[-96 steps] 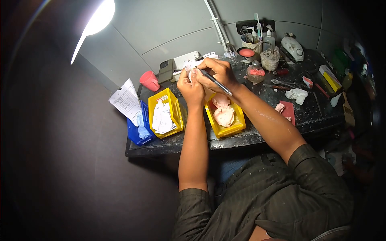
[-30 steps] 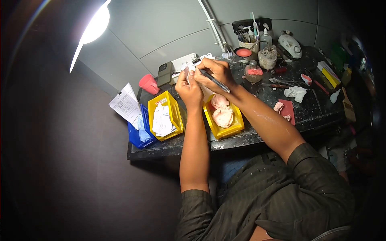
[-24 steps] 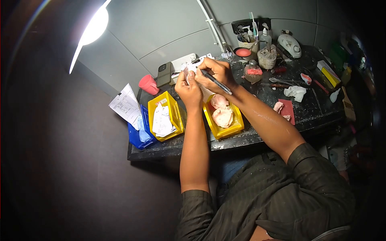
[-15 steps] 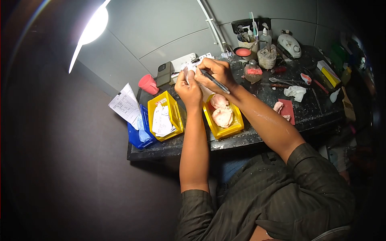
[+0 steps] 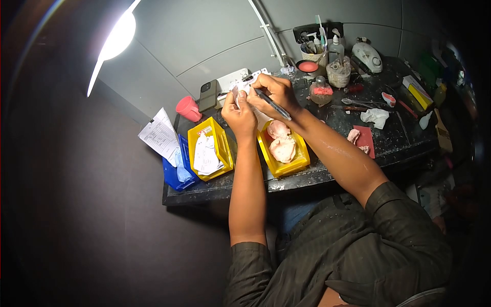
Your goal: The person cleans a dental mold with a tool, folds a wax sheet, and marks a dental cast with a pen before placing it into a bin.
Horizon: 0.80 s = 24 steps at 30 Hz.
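My right hand (image 5: 276, 95) grips a black pen (image 5: 273, 105), its tip end hidden by the fingers. Pinched between the thumb and fingers of my left hand (image 5: 240, 115) is a paper slip (image 5: 242, 88), partly covered by both hands. The two hands are close together, above the far side of the bench. Beneath my wrists, a yellow bin (image 5: 295, 169) holds two pale pink moulded pieces (image 5: 283, 149), which look like dental casts. To the left, another yellow bin (image 5: 223, 145) contains folded papers (image 5: 206, 156).
A blue bin (image 5: 176, 182) with a printed sheet (image 5: 161, 134) stands at the bench's left end. Behind are a pink cup (image 5: 188, 108) and a phone (image 5: 208, 95). Bottles, a spirit burner (image 5: 321, 92), tissue (image 5: 375, 118) and pink wax (image 5: 364, 141) occupy the right side. A bright lamp (image 5: 120, 36) hangs upper left.
Almost everything stays as it was. My right hand and the pen have shifted very slightly, and both hands keep their grips.
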Motion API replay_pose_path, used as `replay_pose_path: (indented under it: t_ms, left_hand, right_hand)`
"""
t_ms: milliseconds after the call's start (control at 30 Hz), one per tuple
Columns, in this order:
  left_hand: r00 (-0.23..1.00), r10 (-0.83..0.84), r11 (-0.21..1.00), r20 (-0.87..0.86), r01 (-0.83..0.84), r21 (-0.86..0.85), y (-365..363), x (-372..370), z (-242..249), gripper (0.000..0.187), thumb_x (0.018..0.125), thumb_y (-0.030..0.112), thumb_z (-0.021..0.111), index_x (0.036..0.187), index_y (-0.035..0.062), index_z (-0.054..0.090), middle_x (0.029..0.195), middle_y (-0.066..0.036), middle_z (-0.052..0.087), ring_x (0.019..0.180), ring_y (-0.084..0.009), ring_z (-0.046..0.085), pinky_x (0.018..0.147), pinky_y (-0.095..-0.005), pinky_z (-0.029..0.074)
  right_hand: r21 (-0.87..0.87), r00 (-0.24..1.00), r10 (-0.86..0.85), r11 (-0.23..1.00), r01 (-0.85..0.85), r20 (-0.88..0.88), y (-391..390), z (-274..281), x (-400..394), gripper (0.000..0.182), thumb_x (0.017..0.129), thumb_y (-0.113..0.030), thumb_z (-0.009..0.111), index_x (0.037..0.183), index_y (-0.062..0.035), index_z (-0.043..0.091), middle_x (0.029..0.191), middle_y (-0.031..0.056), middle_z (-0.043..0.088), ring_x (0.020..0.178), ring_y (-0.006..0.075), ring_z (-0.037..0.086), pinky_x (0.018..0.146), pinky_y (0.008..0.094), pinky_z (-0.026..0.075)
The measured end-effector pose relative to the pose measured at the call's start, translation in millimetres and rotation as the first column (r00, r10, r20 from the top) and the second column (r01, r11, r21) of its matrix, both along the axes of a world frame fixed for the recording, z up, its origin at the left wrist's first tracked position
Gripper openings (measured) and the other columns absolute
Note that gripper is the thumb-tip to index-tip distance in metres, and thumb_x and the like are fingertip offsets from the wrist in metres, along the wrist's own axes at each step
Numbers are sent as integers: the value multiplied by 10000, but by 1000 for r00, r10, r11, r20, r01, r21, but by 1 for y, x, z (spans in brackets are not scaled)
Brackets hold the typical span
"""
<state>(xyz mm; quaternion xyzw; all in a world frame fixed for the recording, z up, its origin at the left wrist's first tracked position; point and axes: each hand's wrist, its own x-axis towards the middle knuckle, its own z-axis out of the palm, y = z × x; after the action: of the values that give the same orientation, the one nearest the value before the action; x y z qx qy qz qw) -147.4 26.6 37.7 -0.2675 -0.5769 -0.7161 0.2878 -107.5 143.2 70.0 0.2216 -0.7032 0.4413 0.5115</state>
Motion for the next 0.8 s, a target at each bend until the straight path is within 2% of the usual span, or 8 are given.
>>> replay_pose_path:
  t_ms: [233,333,400,533,600,733,800]
  left_hand:
    - [999,31,999,-9,-31,-27,-1,-2,-1,162,980,-21,545,1083,-73,657,972,-51,681,866,-98,609,786,-242,488]
    - [1000,9,1000,17,-9,-13,-1,-1,0,181,963,10,575,1088,-94,653,946,-93,689,870,-137,602,798,-283,490]
    - [1000,27,999,-10,-27,-18,0,-1,-1,159,983,-11,548,1080,-69,659,974,-54,684,863,-100,611,786,-242,487]
    - [1000,18,999,2,-18,-34,-1,-1,0,159,981,-11,549,1081,-70,659,978,-58,686,867,-105,615,795,-245,489]
    - [1000,3,1000,2,-3,0,0,0,0,166,971,22,571,1066,-82,658,927,-76,681,849,-121,591,776,-269,483]
    - [1000,10,1000,-7,-11,-29,-1,1,1,166,973,24,570,1068,-80,658,921,-68,676,841,-114,586,768,-263,479]
    - [1000,4,1000,-16,-4,14,2,2,2,161,974,25,567,1060,-78,657,910,-60,671,829,-112,579,758,-262,475]
  right_hand:
    - [-26,1000,11,1000,-10,16,0,0,1,212,759,-98,740,757,-34,538,673,103,629,593,241,656,561,327,504]
    - [-21,1000,13,1000,-13,19,0,0,1,212,761,-99,739,759,-33,538,672,99,629,587,232,651,561,320,504]
    - [-30,1000,20,999,-20,20,1,0,2,212,762,-99,738,758,-33,537,670,99,628,587,226,651,560,319,504]
    - [-49,1000,17,999,-16,24,0,1,2,207,767,-93,734,756,-34,535,668,99,627,586,209,654,558,318,505]
    - [-40,1000,5,999,-4,20,0,1,3,205,767,-91,733,755,-35,536,667,99,629,584,208,655,556,318,506]
    - [-55,1000,20,998,-19,13,0,2,4,201,766,-86,734,751,-40,538,654,98,631,572,211,656,551,319,507]
    - [-60,1000,4,998,-4,2,0,1,3,201,763,-85,735,749,-41,539,648,96,631,568,211,657,550,319,507]
